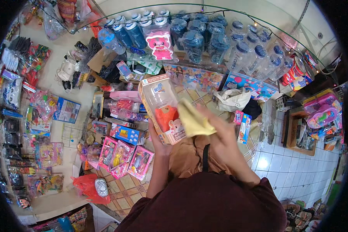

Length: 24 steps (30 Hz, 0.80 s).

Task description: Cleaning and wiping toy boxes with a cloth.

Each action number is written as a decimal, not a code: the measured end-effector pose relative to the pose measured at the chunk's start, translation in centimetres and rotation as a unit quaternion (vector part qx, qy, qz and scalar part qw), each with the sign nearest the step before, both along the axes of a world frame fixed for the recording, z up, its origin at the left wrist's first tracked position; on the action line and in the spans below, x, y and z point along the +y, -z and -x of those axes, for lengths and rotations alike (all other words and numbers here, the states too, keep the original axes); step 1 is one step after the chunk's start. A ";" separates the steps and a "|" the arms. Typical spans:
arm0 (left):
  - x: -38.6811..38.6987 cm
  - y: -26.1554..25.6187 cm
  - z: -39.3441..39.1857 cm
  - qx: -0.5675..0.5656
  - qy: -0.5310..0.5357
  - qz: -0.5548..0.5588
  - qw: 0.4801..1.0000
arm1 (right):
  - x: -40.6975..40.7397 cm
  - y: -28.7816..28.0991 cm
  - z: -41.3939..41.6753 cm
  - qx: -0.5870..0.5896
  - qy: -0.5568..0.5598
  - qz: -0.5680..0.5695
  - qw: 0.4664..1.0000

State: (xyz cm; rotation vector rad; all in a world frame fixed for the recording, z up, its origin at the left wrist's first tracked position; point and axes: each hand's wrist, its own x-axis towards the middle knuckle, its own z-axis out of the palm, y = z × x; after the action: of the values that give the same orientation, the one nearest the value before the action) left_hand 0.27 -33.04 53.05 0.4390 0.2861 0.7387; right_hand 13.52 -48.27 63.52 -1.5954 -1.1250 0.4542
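My left hand (161, 143) holds a windowed cardboard toy box (162, 110) by its lower left side, tilted in front of my lap. Behind the box's clear front sits an orange-red and clear toy dispenser, with a cartoon animal printed below it. In my right hand (220, 127), blurred by motion, is a folded yellow cloth (194, 119). The cloth overlaps the right edge of the box in view; whether it touches the box I cannot tell. Pink doll boxes (117, 158) and a blue toy box (127, 134) lie to the left of my left hand.
Plastic bottles (195, 37) line a glass shelf (203, 5) ahead. A white cloth bag (233, 98) and a small blue box (244, 128) lie on the right. Packaged toys (49, 153) cover the left side. A wooden drawer (300, 150) holds metal items at the far right.
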 end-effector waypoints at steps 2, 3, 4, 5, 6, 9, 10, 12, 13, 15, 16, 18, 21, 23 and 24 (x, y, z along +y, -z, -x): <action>-0.1 0.1 -0.1 -0.114 0.035 -0.012 0.993 | 0.1 -0.9 1.7 -0.063 -0.027 0.034 0.997; -0.4 -0.4 -0.4 -0.037 -0.007 -0.008 0.999 | 0.2 -1.2 2.6 -0.124 -0.053 0.068 0.988; -0.7 -0.8 -0.7 0.041 -0.049 -0.004 0.998 | 0.5 -0.4 3.4 -0.169 -0.044 0.066 0.982; -1.0 -1.1 -0.9 0.118 -0.090 -0.001 0.989 | 0.5 -0.1 3.2 -0.170 -0.041 0.067 0.982; -1.1 -1.1 -0.8 0.128 -0.113 0.007 0.985 | 0.6 0.3 3.1 -0.174 -0.055 0.048 0.982; -0.9 -1.2 -0.3 0.116 -0.110 -0.008 0.987 | 0.0 0.2 1.8 -0.205 -0.087 0.050 0.974; -1.0 -1.4 -0.3 0.115 -0.112 -0.007 0.987 | -0.2 0.3 1.5 -0.239 -0.099 0.040 0.965; -1.1 -1.7 -0.3 0.111 -0.087 -0.041 0.989 | -0.6 0.1 1.1 -0.273 -0.113 0.028 0.955; -0.7 -1.2 -0.1 0.110 -0.089 -0.041 0.989 | -0.8 -0.3 1.1 -0.267 -0.135 0.021 0.954; -0.1 0.0 0.3 0.065 -0.028 0.000 0.998 | -1.4 -0.6 0.9 -0.260 -0.157 0.015 0.953; -0.2 0.1 0.3 0.064 -0.028 0.001 0.998 | -1.7 -0.6 0.7 -0.272 -0.181 0.030 0.945; -0.6 -0.1 0.3 0.115 -0.066 -0.042 0.990 | -2.2 -0.5 0.1 -0.276 -0.211 0.034 0.937; -0.3 0.1 -0.3 0.102 -0.083 -0.024 0.991 | -3.5 -0.9 -2.0 -0.156 -0.320 0.011 0.934; -0.1 -0.2 -0.4 0.110 -0.099 -0.018 0.989 | -4.0 -1.6 -2.1 -0.052 -0.309 -0.008 0.950; 0.0 -0.4 -0.5 0.118 -0.115 -0.014 0.986 | -4.6 -1.5 -2.6 0.030 -0.264 0.024 0.964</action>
State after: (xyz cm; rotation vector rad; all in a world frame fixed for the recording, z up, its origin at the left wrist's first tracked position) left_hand 0.77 -33.05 53.43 0.5265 0.5568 0.9174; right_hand 16.12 -52.86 65.01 -1.2970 -1.5028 0.8786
